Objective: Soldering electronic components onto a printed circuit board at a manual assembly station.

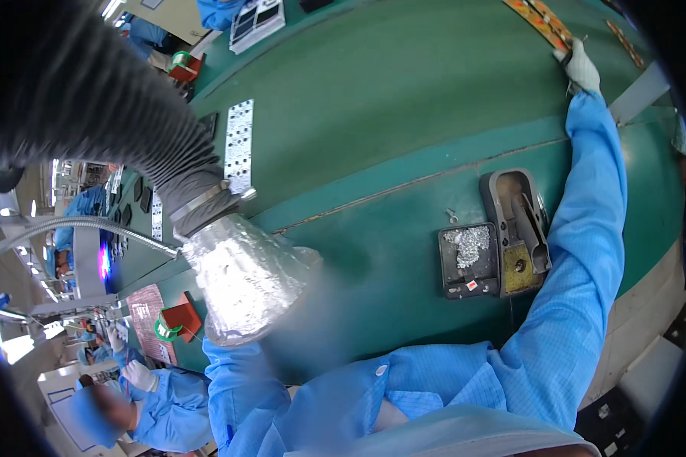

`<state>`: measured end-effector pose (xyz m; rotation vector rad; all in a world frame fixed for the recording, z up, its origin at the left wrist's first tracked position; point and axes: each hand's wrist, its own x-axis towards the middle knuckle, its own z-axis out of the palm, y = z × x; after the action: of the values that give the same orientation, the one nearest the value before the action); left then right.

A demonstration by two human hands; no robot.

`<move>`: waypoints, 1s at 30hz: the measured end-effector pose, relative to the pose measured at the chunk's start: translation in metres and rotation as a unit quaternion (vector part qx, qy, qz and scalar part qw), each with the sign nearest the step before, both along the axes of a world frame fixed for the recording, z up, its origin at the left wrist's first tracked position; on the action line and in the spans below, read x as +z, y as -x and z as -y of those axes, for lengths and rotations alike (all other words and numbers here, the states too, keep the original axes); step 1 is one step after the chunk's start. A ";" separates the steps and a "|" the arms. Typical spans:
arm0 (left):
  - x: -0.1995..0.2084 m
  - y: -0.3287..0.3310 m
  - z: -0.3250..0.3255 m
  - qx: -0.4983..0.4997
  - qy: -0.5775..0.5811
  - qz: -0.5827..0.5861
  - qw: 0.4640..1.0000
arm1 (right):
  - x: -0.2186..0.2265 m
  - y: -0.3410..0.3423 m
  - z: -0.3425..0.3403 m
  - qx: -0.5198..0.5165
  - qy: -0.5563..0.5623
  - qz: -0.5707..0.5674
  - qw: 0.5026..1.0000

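At the far right of the bench, my right arm is stretched out in a blue sleeve. My right hand [581,72], in a white glove, has its fingers closed at the near end of a long orange board [540,21] with dark and light parts on it. Something thin and dark shows under the palm, too small to name. My left sleeve goes up behind a foil-wrapped cone hood [244,278], which hides my left hand and whatever it may hold.
A ribbed black duct [122,99] leads to the hood. Right of centre stand a grey soldering-iron stand [503,183] with a yellow sponge [520,278] and a dark tray [453,289] of silvery scraps. A white perforated strip [239,145] lies left; a solder spool [168,329] stands near a co-worker.
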<state>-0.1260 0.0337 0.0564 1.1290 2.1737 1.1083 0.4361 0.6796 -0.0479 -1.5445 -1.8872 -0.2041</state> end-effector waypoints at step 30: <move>-0.041 0.045 -0.083 0.129 -0.141 -0.155 0.969 | 0.212 -0.015 0.347 0.126 -0.102 -0.333 0.929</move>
<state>-0.1706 0.1163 0.0152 1.2328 2.5198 1.4780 0.4515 0.3326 0.1644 -1.0343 -1.4374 0.2158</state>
